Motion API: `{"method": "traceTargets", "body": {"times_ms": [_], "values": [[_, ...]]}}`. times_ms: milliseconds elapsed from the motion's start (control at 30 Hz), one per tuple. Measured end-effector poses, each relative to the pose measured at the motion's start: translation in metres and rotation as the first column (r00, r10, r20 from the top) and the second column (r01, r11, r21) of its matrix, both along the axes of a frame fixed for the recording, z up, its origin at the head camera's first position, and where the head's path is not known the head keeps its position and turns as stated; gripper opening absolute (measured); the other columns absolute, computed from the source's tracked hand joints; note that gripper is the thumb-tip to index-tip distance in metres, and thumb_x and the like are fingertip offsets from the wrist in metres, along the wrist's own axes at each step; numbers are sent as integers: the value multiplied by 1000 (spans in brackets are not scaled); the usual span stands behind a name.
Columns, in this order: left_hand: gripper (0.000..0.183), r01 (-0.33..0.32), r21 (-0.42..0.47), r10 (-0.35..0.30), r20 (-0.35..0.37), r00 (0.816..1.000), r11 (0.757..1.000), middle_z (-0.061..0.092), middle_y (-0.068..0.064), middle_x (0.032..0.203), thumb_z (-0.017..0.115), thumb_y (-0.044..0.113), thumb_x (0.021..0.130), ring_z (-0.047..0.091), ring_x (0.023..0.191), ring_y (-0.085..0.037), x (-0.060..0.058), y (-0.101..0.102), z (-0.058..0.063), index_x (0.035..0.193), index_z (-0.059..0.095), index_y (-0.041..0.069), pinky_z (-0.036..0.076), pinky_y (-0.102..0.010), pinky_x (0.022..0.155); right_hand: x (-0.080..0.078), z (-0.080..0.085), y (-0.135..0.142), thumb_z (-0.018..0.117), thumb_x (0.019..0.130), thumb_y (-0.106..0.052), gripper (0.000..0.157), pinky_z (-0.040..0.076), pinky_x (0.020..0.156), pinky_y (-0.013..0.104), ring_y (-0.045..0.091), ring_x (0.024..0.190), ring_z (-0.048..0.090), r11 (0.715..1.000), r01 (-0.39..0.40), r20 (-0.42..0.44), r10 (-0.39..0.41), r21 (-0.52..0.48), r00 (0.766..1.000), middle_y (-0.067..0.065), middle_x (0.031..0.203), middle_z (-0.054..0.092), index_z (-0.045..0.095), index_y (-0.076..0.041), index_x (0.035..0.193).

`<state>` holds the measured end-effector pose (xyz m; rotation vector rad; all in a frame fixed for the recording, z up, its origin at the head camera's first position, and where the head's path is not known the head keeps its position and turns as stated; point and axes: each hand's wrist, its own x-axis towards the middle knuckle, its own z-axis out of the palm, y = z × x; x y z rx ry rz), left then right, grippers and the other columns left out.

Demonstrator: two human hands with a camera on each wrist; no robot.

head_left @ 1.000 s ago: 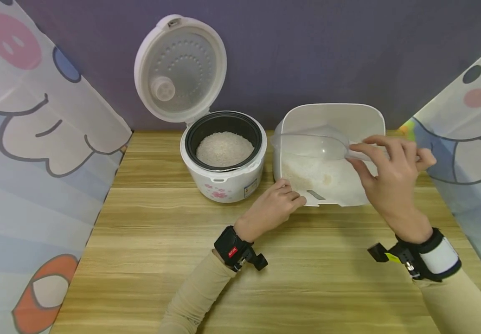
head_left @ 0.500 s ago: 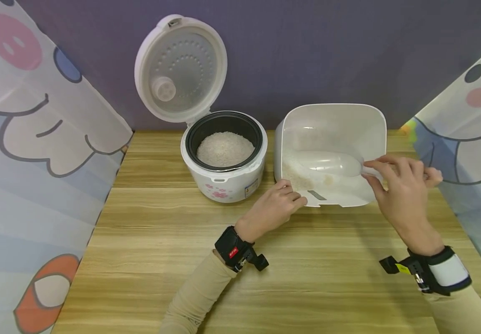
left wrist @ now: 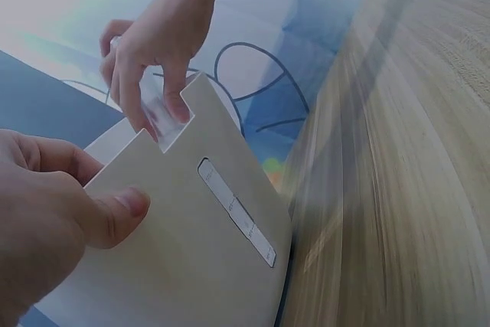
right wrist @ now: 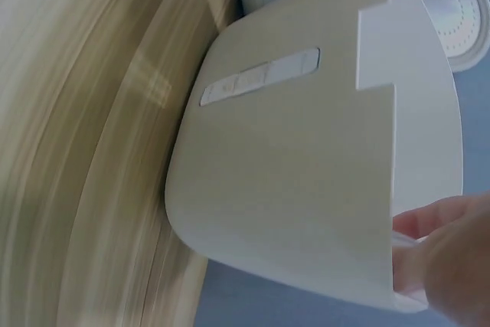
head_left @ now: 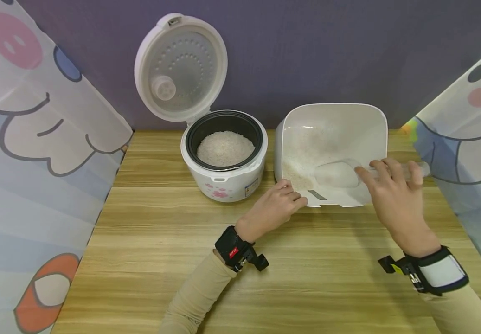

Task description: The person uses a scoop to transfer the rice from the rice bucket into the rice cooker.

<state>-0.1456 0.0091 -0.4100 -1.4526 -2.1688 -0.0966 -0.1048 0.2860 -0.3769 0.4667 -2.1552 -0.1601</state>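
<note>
A white rice bin point(head_left: 340, 123) stands open on the table, with a thin layer of rice point(head_left: 299, 178) toward its left front corner. My left hand point(head_left: 274, 204) grips the bin's front left rim; the left wrist view shows its thumb point(left wrist: 122, 208) on the outer wall and fingers over the edge. With my right hand point(head_left: 399, 199) I hold a clear plastic scoop point(head_left: 335, 175) by the handle, its bowl down inside the bin near the rice. In the right wrist view, the bin wall point(right wrist: 283, 181) hides most of the scoop.
Left of the bin sits a white rice cooker point(head_left: 223, 185) with its lid point(head_left: 182, 69) raised and a mound of rice point(head_left: 225, 149) in the dark inner pot point(head_left: 244, 124). A dark wall point(head_left: 307, 55) rises behind, and printed cloth panels point(head_left: 56, 208) flank the wooden table point(head_left: 290, 287).
The scoop has come down from above the bin's left side into the bin, shifting right, and its handle end now sticks out past my right hand. My left hand stays on the rim.
</note>
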Motion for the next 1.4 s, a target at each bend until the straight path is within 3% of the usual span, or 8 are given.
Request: {"method": "traceTargets", "body": {"times_ms": [233, 467, 733, 900, 1100, 1400], "values": [[14, 2, -1, -2, 3, 1000, 1000, 76, 8, 90, 67, 8, 95, 69, 85, -10, 0, 2, 0, 102, 72, 19, 40, -28, 102, 0, -2, -2, 31, 103, 11, 40, 21, 99, 59, 47, 103, 54, 998, 24, 109, -30, 63, 994, 27, 101, 65, 68, -3, 107], [12, 2, 9, -2, -2, 1000, 1000, 75, 8, 89, 68, 9, 95, 68, 84, -10, 1, 2, 0, 100, 71, 19, 40, -29, 102, -3, -8, -5, 61, 96, -4, 17, 22, 100, 61, 49, 102, 52, 1000, 16, 177, -15, -4, 984, 27, 101, 64, 69, -4, 110], [8, 8, 11, -8, 12, 1000, 1000, 75, 8, 88, 68, 12, 97, 67, 82, -10, 1, 2, -2, 100, 70, 18, 41, -29, 101, -1, -12, -26, 77, 83, -5, 29, 31, 89, 60, 48, 97, 51, 988, 114, 303, -78, -102, 950, 27, 95, 64, 73, -6, 111], [5, 19, 34, -20, 13, 1000, 999, 75, 8, 88, 68, 14, 97, 67, 81, -10, 0, 2, -3, 100, 70, 18, 41, -29, 100, -2, -13, -42, 82, 79, -6, 31, 31, 85, 59, 47, 90, 51, 970, 182, 351, -115, -164, 929, 24, 87, 64, 76, -8, 109], [6, 29, 51, -30, 18, 999, 998, 74, 7, 87, 69, 12, 96, 67, 80, -11, -1, 1, -4, 98, 69, 18, 41, -29, 100, -5, -10, -52, 86, 76, -9, 31, 33, 81, 57, 47, 86, 54, 964, 215, 369, -144, -158, 918, 24, 83, 67, 79, -9, 106], [5, 27, 36, -28, 25, 999, 999, 76, 7, 90, 68, 15, 97, 69, 87, -10, -1, 2, -3, 99, 70, 18, 41, -28, 101, -9, -12, -60, 86, 79, -14, 28, 33, 80, 56, 45, 80, 56, 961, 221, 390, -143, -163, 910, 25, 82, 69, 79, -7, 105]]}}
